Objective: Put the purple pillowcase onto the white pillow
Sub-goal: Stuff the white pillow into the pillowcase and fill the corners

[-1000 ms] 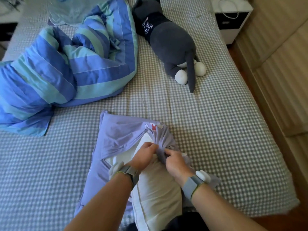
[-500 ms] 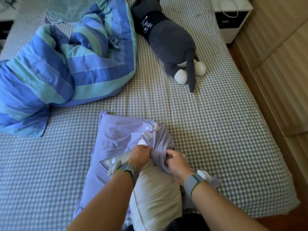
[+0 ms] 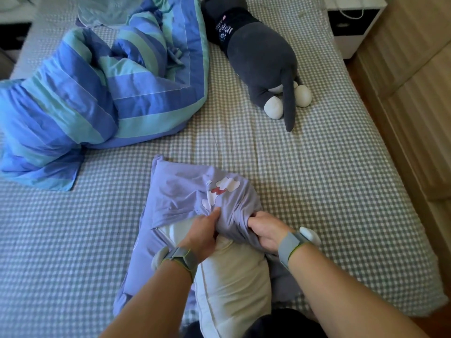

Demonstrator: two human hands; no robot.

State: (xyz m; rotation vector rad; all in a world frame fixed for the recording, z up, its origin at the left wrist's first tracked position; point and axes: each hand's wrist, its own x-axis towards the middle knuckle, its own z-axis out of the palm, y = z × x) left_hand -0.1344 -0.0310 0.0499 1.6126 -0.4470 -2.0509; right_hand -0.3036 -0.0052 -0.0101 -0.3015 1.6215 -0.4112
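Observation:
The purple pillowcase (image 3: 180, 191), printed with a small white and red cartoon, lies bunched on the checked bed near the front edge. Its far part covers the top end of the white pillow (image 3: 234, 286), whose near half sticks out bare toward me. My left hand (image 3: 203, 231) grips a bunch of pillowcase cloth at the opening, over the pillow's top. Just to the right, my right hand (image 3: 264, 230) grips the gathered cloth at the pillow's right side. A strip of white pillow shows through the open slit left of my left wrist.
A crumpled blue and green striped duvet (image 3: 97, 91) fills the far left of the bed. A grey plush cat (image 3: 263, 57) lies at the far centre-right. A white nightstand (image 3: 353, 23) and wooden wardrobe (image 3: 415, 93) stand beyond the bed's right edge.
Both hands have pulled the gathered pillowcase toward me over the pillow's top end. The white gap of pillow between the cloth folds has shrunk, and the cartoon print now lies flatter.

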